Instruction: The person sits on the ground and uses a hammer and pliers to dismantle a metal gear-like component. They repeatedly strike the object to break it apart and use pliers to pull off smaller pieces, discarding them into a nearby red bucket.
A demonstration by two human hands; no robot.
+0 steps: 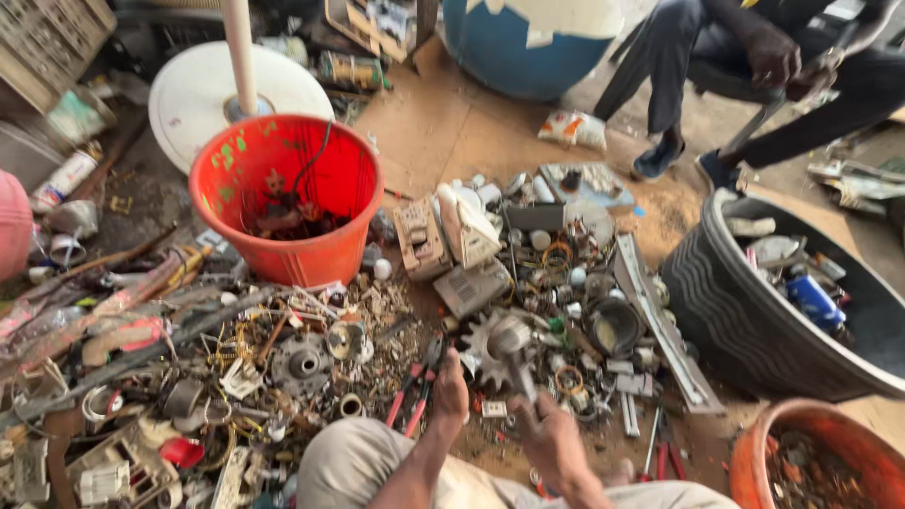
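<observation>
Dusty workshop floor, heaped with scrap metal. Right hand closed around the shaft of a toothed gear, gear head just above and ahead of the fist. Left hand resting on the scrap just left of the gear, fingers curled, beside red-handled pliers. Farther up-left, a red bucket.

Dirt floor was sandy brown, partly covered by flattened cardboard. Daylight, flat, no hard shadows. Blue drum stood at the far edge, white fan base at far left, woven crate in the far-left corner. No walls or windows visible.
</observation>
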